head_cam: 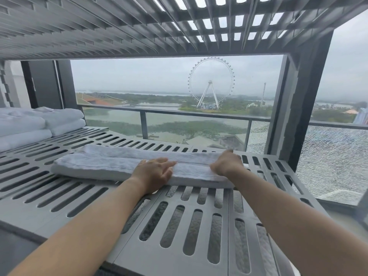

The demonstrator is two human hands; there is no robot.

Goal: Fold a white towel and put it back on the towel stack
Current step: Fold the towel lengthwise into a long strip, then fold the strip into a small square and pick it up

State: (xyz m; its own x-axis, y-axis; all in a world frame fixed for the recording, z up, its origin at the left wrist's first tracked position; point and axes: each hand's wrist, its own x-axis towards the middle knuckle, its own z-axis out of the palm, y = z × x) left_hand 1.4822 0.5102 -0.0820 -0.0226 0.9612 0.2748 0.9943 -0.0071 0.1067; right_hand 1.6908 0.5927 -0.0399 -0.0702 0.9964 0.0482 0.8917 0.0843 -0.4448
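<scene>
A white towel (103,163) lies folded into a long narrow strip across the grey slotted shelf (189,222). My left hand (154,172) rests flat on the strip near its middle, fingers straight and pointing right. My right hand (227,163) sits at the strip's right end with its fingers curled down over the cloth; whether they pinch it is hard to make out. The towel stack (39,124), several folded white towels, stands at the shelf's far left.
A second slotted shelf (99,26) hangs low overhead. Dark posts (302,100) frame the right side. Behind the shelf is a glass balcony railing (199,114) with a view of water and a Ferris wheel. Bare shelf surface lies in front of the towel.
</scene>
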